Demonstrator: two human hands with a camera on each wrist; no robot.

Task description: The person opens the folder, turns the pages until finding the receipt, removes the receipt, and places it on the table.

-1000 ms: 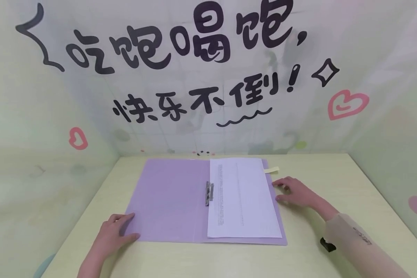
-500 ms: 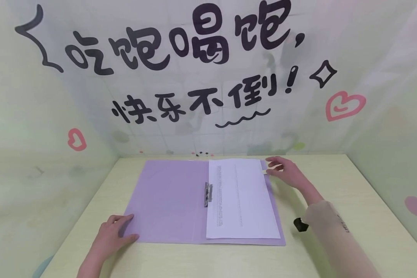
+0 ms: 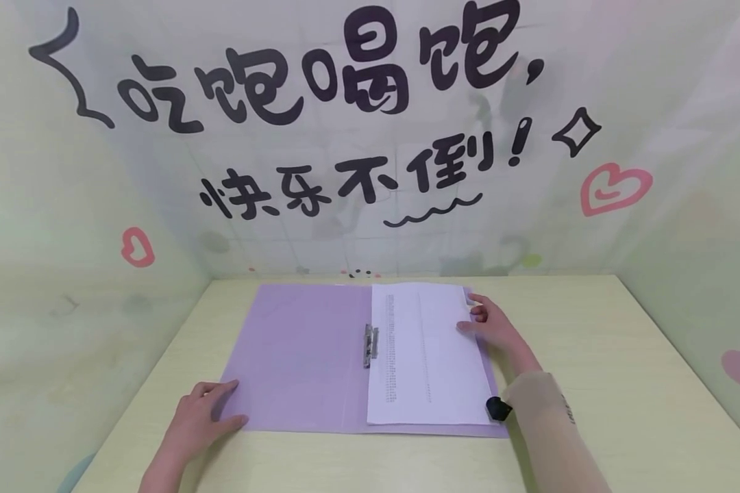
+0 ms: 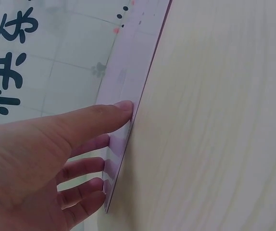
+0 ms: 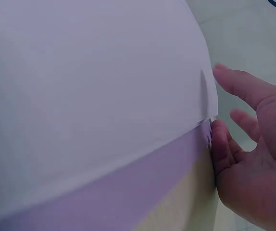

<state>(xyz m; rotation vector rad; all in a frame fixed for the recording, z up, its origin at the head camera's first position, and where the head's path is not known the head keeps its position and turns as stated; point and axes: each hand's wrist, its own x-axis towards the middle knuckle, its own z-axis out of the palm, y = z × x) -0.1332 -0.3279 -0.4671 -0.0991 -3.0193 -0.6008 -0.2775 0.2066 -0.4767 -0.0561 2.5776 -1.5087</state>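
Note:
A purple folder point(image 3: 302, 356) lies spread open on the table, with a metal clip point(image 3: 370, 346) near its spine. Printed paper point(image 3: 450, 370) covers most of its right half. My left hand point(image 3: 191, 424) rests at the folder's near left corner; its thumb touches the front edge and its fingers meet the left edge. At the upper right side of the sheet is my right hand point(image 3: 496, 329), thumb extended over the paper in the head view. The right wrist view has its fingers point(image 5: 220, 144) beside the folder's edge. The pale yellow tab there is mostly hidden.
The pale wooden table point(image 3: 617, 383) extends around the folder. Behind it stands a printed wall covering point(image 3: 308, 246) with large black lettering. A black piece point(image 3: 498, 409) shows by the right sleeve point(image 3: 545, 424), over the folder's near right corner.
My right hand went from beside the folder's right edge up to its far right corner, then inward over the paper. The yellow tab that stuck out is now mostly hidden. The left hand stayed put.

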